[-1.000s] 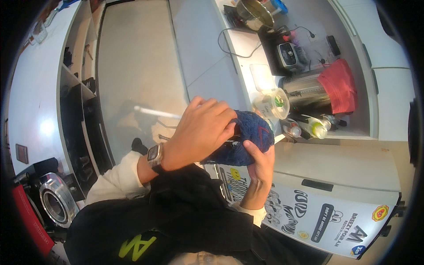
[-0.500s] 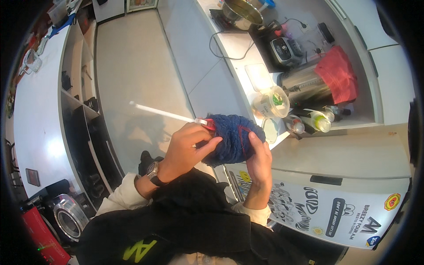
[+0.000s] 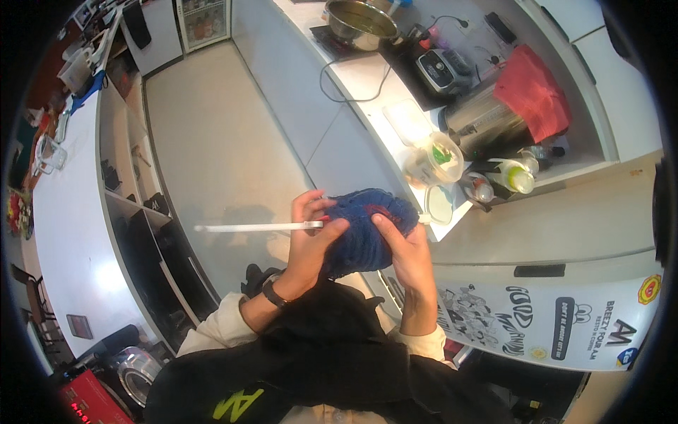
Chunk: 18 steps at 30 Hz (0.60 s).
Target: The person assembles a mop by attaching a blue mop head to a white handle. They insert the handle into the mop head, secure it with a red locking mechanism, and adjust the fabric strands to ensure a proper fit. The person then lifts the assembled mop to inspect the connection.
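Note:
Between both hands, in front of my chest, is a thick bundle of dark blue yarn-like strands (image 3: 360, 247) with some red strands at its top. A long thin white rod (image 3: 258, 227) juts out of its left side. A short pale tip (image 3: 424, 219) shows at the right side. My left hand (image 3: 308, 237) is curled round the left end, with its thumb on the near face and its fingers behind. My right hand (image 3: 409, 256) grips the right end, thumb pressed on the front near the red strands. Its other fingers are mostly hidden behind the bundle.
A counter (image 3: 371, 145) on the right bears a metal pot (image 3: 360, 28), a blender base (image 3: 443, 71), a plastic tub (image 3: 432, 166), bottles (image 3: 519, 179) and a large metal container under a red cloth (image 3: 533, 92). A white refrigerator (image 3: 487, 279) stands nearer. Left is a white table (image 3: 70, 233) with shelves.
The bundle has turned so its white rod lies nearly level. My left fingers have lifted and spread along its far side. My right thumb has shifted left over the front. The whole view has shifted.

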Each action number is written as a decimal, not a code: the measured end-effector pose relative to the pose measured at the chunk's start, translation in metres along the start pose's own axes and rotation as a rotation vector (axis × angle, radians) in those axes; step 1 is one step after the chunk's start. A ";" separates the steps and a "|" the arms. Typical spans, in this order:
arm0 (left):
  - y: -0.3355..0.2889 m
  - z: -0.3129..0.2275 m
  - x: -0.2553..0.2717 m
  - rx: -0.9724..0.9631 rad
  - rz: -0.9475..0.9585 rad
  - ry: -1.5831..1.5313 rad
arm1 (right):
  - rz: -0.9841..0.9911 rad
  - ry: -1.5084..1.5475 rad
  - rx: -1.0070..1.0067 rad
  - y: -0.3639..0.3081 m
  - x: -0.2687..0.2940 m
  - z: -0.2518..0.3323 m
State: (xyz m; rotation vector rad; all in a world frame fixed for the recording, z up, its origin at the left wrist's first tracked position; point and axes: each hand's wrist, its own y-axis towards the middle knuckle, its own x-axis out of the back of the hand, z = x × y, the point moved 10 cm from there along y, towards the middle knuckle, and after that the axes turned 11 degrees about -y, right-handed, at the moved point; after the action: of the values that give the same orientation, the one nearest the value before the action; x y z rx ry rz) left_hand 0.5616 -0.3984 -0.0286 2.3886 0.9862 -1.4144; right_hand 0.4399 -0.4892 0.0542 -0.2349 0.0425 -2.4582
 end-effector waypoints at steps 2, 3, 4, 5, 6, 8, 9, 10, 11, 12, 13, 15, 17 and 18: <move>0.006 0.005 -0.023 0.152 0.112 0.045 | 0.005 -0.024 -0.027 -0.002 0.001 -0.001; 0.008 0.009 -0.024 0.178 0.126 0.026 | -0.003 -0.021 -0.051 -0.001 0.002 0.002; 0.010 0.005 -0.026 0.127 0.146 0.071 | -0.010 -0.017 -0.075 -0.002 0.004 0.002; 0.011 0.001 -0.028 0.073 0.174 0.111 | 0.011 0.037 -0.111 -0.002 0.004 -0.002; 0.011 -0.003 -0.030 0.019 0.201 0.151 | 0.034 0.093 -0.146 -0.004 0.007 -0.007; 0.015 0.000 -0.031 0.009 0.232 0.147 | 0.111 0.158 -0.220 -0.007 0.016 -0.012; 0.017 0.002 -0.033 0.007 0.248 0.146 | 0.166 0.164 -0.261 -0.008 0.023 -0.011; 0.018 0.004 -0.034 0.020 0.251 0.143 | 0.222 0.170 -0.301 -0.010 0.024 -0.011; 0.020 0.006 -0.036 0.030 0.255 0.135 | 0.187 0.095 -0.245 -0.009 0.024 0.000; 0.022 0.009 -0.039 0.040 0.259 0.126 | 0.192 0.018 -0.197 -0.010 0.021 0.007; 0.023 0.013 -0.040 0.067 0.281 0.116 | 0.196 -0.061 -0.150 -0.011 0.019 0.014; 0.027 0.018 -0.042 0.120 0.328 0.094 | 0.187 -0.229 -0.051 -0.010 0.016 0.019; 0.030 0.015 -0.041 0.146 0.345 0.104 | 0.085 -0.323 0.023 -0.011 0.014 0.024; 0.032 0.014 -0.041 0.160 0.352 0.113 | 0.045 -0.418 0.076 -0.012 0.013 0.032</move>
State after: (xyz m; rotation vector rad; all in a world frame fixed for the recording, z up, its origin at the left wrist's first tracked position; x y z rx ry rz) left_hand 0.5588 -0.4478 -0.0072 2.6174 0.4532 -1.2809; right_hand 0.4279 -0.4873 0.0887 -0.6990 -0.2226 -2.3136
